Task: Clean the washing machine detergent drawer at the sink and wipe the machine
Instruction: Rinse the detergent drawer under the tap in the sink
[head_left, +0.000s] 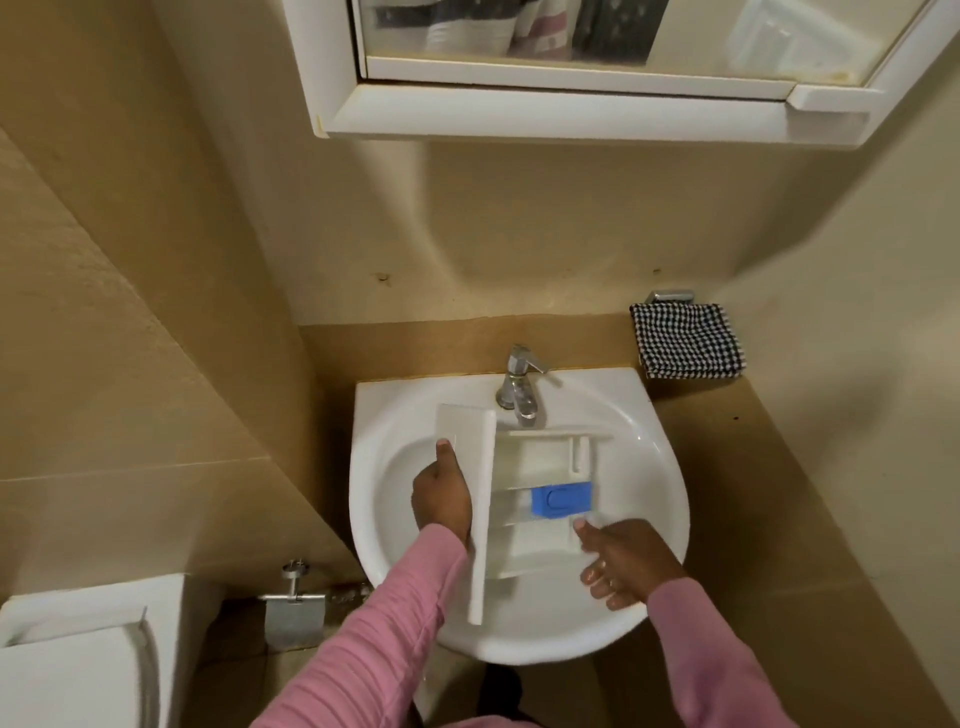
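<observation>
The white detergent drawer (524, 467) sits over the white sink (649, 467), below the chrome tap (519, 387). Its front panel faces left and a blue insert (561, 500) sits in the middle compartment. My left hand (441, 499) grips the front panel, thumb pointing up along its face. My right hand (621, 561) is at the drawer's right rear corner, thumb touching the corner and fingers spread loosely beneath. No water is visibly running from the tap.
A black-and-white checked cloth (685, 340) hangs on a holder right of the sink. A mirrored cabinet (571, 109) projects from the wall overhead. A toilet cistern (78, 654) and metal paper holder (293, 613) stand at lower left.
</observation>
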